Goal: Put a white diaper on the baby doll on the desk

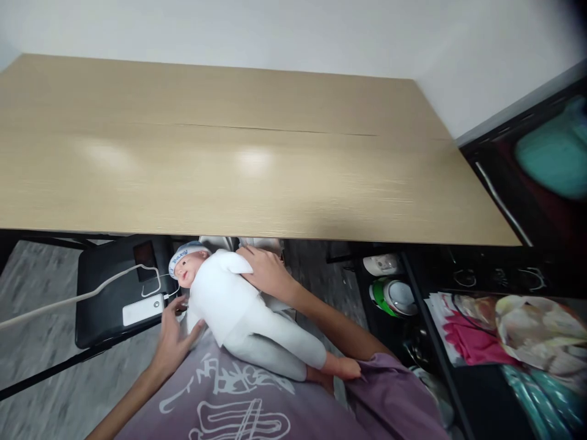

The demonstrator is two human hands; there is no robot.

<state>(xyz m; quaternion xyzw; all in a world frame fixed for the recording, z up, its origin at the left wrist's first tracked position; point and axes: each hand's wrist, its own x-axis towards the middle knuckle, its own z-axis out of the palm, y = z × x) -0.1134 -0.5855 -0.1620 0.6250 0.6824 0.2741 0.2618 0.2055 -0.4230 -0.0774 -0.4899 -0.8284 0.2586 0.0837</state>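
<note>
1. Pale wood desk (252, 183) fills upper view, wall (275, 30) behind; doll (224, 299) is below desk's near edge, against purple shirt (257, 421).
2. Doll lies diag. btwn hands: head up-left, bare feet low-right. White top, pale-grey trousers, face twd camera.
3. R hand (266, 272) reaches in from right, fingers curled on doll's upper-side arm, holding it. L hand (174, 336) at other shoulder, nearer head; thumb & fingers parted by white sleeve, can't tell if gripping.
4. Cap (186, 253): blue/white w/ lettering.

Home-like room, pale wooden table (257, 183), white wall (229, 30), grey wood-look floor (41, 293), black shelf (486, 397) crowded with plastic bags (541, 330)
</note>
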